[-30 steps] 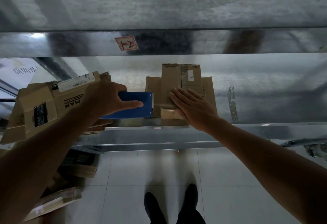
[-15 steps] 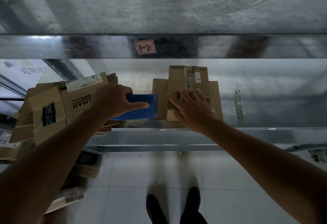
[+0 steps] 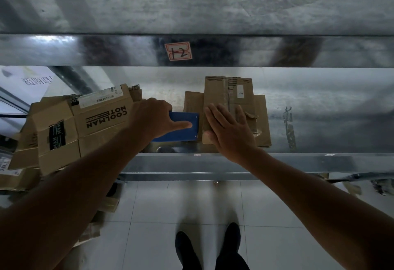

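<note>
Head cam: our left hand (image 3: 153, 118) pinches the blue pad (image 3: 181, 130), thumb along its top. Its free edge touches the flat cartons (image 3: 234, 90) just right of that grip, and our right hand (image 3: 230, 131) lies flat on them, fingers straight, holding nothing. We judge it about half done: the pad is at shelf (image 3: 298, 161) level and butted up, so only squaring and release are left. Readable: "COOLMAN NOTE" on the box (image 3: 102, 118) left of the grip, a "100" sticker (image 3: 240, 91) on the cartons, and a "12" tag (image 3: 178, 51) on the beam (image 3: 85, 50) above.

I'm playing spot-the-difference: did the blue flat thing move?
No. The flat blue rectangular sheet still meets the left side of the flattened brown cardboard stack, as before.
</note>
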The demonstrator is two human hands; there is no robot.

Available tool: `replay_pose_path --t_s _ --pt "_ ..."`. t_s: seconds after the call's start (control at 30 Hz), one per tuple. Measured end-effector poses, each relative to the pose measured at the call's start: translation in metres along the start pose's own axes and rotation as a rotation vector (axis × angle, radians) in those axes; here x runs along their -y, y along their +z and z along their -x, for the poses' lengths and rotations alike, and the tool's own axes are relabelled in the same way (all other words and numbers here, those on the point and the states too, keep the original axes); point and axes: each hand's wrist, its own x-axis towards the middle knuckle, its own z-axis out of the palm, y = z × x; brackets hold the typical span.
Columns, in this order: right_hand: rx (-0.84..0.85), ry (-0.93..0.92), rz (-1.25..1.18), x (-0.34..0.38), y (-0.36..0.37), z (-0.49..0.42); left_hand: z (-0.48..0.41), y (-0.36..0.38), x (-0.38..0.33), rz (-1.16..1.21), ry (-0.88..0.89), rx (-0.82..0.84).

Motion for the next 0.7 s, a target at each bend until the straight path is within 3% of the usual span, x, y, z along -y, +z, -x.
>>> replay_pose_path --t_s 0.7 --pt "0.008 0.083 -0.007 0.007 -0.002 -0.009 -0.012 -0.037 -0.048 -0.254 0.006 -0.029"
